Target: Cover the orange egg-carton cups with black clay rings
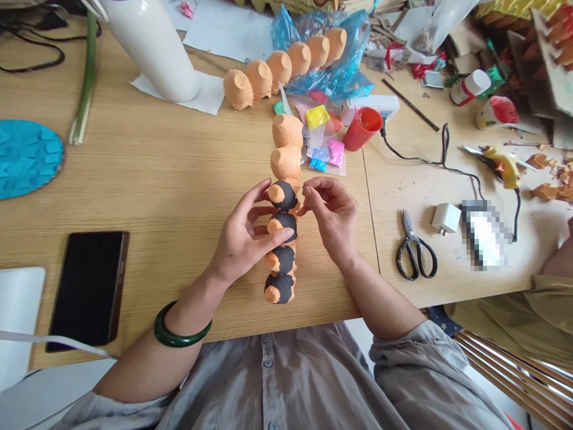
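My left hand point(242, 242) is closed lightly on the bumpy orange egg-carton strip point(286, 164), thumb across a dark-covered bump, fingers along its left side. The strip lies between my hands, its near end towards me and its far bumps past my fingertips. Dark coverings point(284, 291) sit on the four nearer bumps; the two farther ones are plain orange.

My right hand point(335, 221) is just beside the third bump from the far end, thumb and forefinger brought together – I cannot tell whether a small bit is between them. To work this edge well, I should brace from the left without squeezing the thin shell, and press gently with the right fingertips, close to the surface.

Beyond my right fingertips, the yellow clay packet point(317, 116) and other packets crowd the strip's far end, with the red cup point(360, 128) behind them to the right; sliding the strip that way could catch them. Ahead of my left hand, a second orange carton strip point(280, 70) rests partly on a blue plastic bag point(356, 60).

The scissors point(416, 257) lie to the right of my right hand, near the forearm – worth minding if my elbow swings out. The glue gun point(504, 166) is farther right.
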Action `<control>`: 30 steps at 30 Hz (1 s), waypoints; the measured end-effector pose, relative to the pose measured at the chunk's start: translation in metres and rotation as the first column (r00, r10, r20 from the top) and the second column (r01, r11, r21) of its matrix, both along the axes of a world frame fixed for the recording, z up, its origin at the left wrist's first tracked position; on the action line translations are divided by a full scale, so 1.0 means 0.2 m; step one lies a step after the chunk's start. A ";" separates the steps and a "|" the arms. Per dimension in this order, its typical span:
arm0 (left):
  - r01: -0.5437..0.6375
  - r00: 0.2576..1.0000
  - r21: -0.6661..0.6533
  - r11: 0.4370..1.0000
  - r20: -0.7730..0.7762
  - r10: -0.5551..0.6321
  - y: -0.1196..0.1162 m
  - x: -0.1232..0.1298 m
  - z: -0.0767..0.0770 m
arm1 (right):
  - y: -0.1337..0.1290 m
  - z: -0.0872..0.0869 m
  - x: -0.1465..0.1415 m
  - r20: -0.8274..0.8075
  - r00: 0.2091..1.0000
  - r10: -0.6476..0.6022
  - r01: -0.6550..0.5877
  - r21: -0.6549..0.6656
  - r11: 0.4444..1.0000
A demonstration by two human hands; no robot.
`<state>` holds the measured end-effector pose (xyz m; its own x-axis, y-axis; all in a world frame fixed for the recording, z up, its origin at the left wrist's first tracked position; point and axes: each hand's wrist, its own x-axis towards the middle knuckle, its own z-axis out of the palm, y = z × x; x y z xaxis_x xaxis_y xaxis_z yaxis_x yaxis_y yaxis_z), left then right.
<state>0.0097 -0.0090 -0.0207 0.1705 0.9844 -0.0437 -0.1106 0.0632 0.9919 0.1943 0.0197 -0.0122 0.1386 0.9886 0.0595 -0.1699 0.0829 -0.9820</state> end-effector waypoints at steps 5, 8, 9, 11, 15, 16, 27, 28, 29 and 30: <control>0.004 0.998 0.018 1.000 -0.068 -0.002 -0.03 0.02 0.00 | -0.01 0.02 0.00 0.062 0.997 -0.054 0.051 0.041 0.998; 0.003 0.994 0.064 0.998 -0.113 0.004 -0.04 0.03 0.00 | -0.02 0.02 0.00 0.104 0.992 -0.064 0.057 0.066 0.996; 0.007 0.992 0.078 0.997 -0.128 0.003 -0.05 0.03 0.00 | -0.02 0.02 0.00 0.119 0.991 -0.066 0.058 0.070 0.996; 0.018 0.988 0.102 0.995 -0.157 -0.002 -0.05 0.04 -0.01 | -0.03 0.02 0.00 0.148 0.987 -0.065 0.056 0.069 0.996; 0.032 0.981 0.141 0.990 -0.192 -0.004 -0.06 0.04 -0.01 | -0.03 0.02 0.01 0.204 0.976 -0.071 0.057 0.071 0.996; 0.031 0.980 0.155 0.987 -0.197 0.000 -0.06 0.04 -0.01 | -0.03 0.02 0.01 0.222 0.972 -0.072 0.057 0.071 0.996; -0.038 0.971 0.212 0.976 -0.222 0.086 -0.06 0.03 -0.03 | -0.06 0.06 0.00 0.279 0.959 -0.046 0.030 0.063 0.998; -0.040 0.972 0.209 0.977 -0.218 0.086 -0.06 0.03 -0.03 | -0.07 0.06 0.00 0.282 0.959 -0.042 0.023 0.070 0.997; -0.039 0.974 0.204 0.978 -0.210 0.082 -0.06 0.03 -0.03 | -0.07 0.06 0.00 0.286 0.957 -0.037 0.015 0.080 0.997; -0.038 0.977 0.199 0.979 -0.199 0.079 -0.06 0.03 -0.03 | -0.07 0.05 0.00 0.294 0.955 -0.033 0.006 0.092 0.996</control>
